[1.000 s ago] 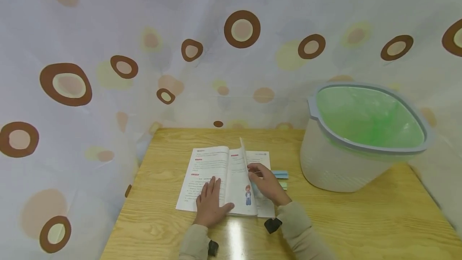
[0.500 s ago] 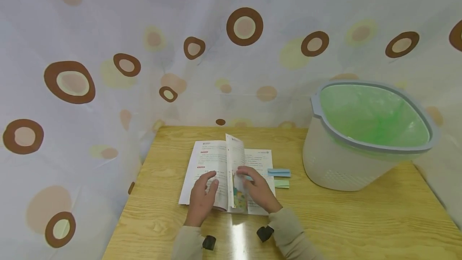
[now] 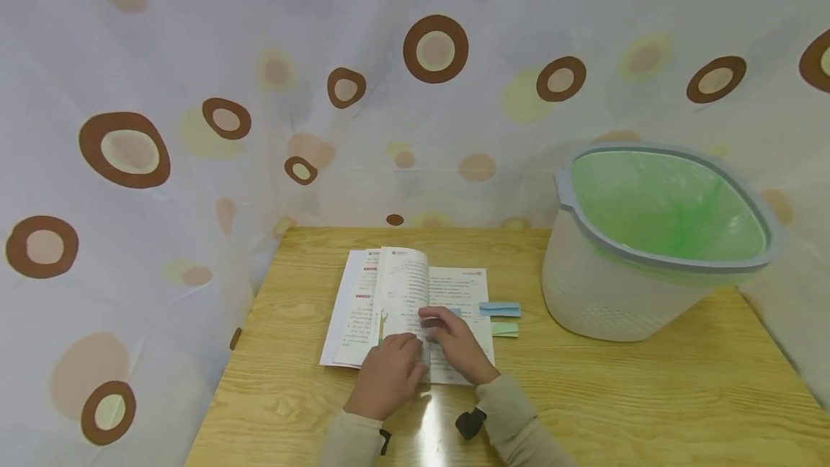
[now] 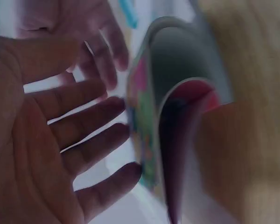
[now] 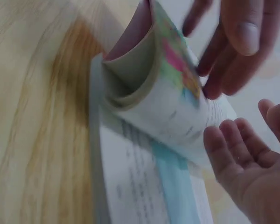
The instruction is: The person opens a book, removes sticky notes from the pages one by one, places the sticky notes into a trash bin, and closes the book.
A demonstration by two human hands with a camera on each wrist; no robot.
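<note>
An open book (image 3: 454, 283) lies on the wooden table, and a bundle of its pages (image 3: 403, 272) arches up over the left half. Against those pages my left hand (image 3: 387, 377) rests its fingertips; the fingers are straight and spread in the left wrist view. My right hand (image 3: 462, 348) is just right of the curved pages, its fingers loosely bent and palm up in the right wrist view, with nothing held. A blue paper strip (image 3: 499, 309) and a green paper strip (image 3: 505, 329) stick out past the book's right edge. The blue strip (image 5: 177, 182) crosses the right page.
At the right of the table stands a large white basket (image 3: 603, 294) with a grey-blue rim and green inside. Behind the wooden table (image 3: 648, 395) hangs a white sheet (image 3: 363, 135) with brown ring patterns.
Pages that stood at the right and middle have turned over to the left. My left hand lifted off the left page and moved right onto the turned pages. The right hand shifted left.
</note>
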